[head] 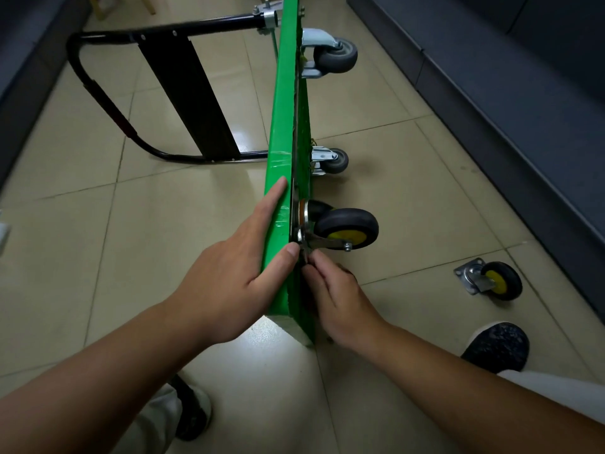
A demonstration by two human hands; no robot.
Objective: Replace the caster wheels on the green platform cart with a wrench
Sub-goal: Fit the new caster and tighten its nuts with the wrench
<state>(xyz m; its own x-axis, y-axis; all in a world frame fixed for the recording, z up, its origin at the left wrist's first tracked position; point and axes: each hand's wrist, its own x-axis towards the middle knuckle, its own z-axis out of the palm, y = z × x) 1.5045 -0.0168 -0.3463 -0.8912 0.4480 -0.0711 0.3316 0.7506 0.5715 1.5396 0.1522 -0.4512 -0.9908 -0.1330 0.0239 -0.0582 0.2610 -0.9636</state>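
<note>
The green platform cart stands on its long edge on the tiled floor, so it will likely be stiff, heavy and ready to tip. Your left hand lies flat against the deck, fingers straight, thumb at the rim; brace there. Your right hand has its fingers curled together, pinching a small metal part by the black-and-yellow caster; bolt or wrench, I cannot tell. The glossy tiles look slippery. A loose caster lies near your shoe, beside dark cabinets.
</note>
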